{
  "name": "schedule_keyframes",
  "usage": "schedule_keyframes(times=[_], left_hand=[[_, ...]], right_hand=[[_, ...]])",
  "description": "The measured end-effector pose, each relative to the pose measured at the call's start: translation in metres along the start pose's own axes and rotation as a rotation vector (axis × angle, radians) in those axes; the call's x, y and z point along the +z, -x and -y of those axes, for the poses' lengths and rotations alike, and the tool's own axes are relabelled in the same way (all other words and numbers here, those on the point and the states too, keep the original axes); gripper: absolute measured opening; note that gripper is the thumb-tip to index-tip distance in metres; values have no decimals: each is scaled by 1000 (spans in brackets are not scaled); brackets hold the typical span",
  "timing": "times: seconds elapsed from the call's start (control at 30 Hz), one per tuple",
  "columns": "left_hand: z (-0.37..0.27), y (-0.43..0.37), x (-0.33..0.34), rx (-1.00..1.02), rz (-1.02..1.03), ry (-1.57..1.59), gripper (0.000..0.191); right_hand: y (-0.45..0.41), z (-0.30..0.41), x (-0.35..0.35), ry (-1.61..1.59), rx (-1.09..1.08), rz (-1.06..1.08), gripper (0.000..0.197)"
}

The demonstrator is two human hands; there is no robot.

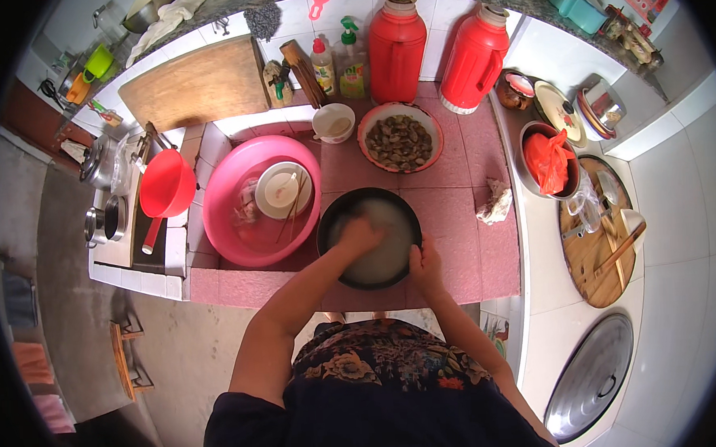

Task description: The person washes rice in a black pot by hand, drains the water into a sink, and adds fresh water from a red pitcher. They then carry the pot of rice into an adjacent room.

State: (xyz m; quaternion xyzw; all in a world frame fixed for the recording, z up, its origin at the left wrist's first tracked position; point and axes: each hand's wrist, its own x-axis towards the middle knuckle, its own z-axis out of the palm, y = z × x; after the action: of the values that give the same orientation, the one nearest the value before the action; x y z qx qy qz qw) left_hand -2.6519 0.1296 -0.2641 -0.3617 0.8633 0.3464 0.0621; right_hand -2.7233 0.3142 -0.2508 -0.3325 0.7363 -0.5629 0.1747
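A dark round pot (327, 207) stands on the pink tiled counter, with cloudy whitish water (388, 222) in it. Inside the pot is my left hand (363, 234), its fingers blurred and partly under the water; whether they hold anything is hidden. My right hand (427, 263) grips the pot's right rim, thumb towards the top. Close to the pot's left side is a pink plastic basin (228, 242) holding a white bowl (272, 205), chopsticks (296, 203) and water. Behind the pot, an enamel basin (366, 121) contains many clams (401, 142).
Two red thermos flasks (398, 54), bottles (350, 66) and a white cup (332, 110) line the back. A crumpled cloth (495, 201) lies right. A red plastic ladle (167, 182) is left. Further right are a wooden board (584, 260) with utensils and a large metal lid (591, 378).
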Motion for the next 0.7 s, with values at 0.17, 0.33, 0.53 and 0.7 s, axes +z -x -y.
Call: schedule_keyframes(times=[0.17,0.33,0.53,0.7], left_hand=[[-22,-4,7,272,95,-147,56],[-38,10,7,443,254,-482,43],[-20,38,-8,755,242,-735,28],[-3,31,-34,726,279,-900,25]], right_hand=[[-6,3,-1,-61,-22,-21,32],[-7,-1,-1,-38,0,-5,31],[-7,-2,-2,-7,-54,-20,32],[-7,-2,-1,-36,-26,2,32]])
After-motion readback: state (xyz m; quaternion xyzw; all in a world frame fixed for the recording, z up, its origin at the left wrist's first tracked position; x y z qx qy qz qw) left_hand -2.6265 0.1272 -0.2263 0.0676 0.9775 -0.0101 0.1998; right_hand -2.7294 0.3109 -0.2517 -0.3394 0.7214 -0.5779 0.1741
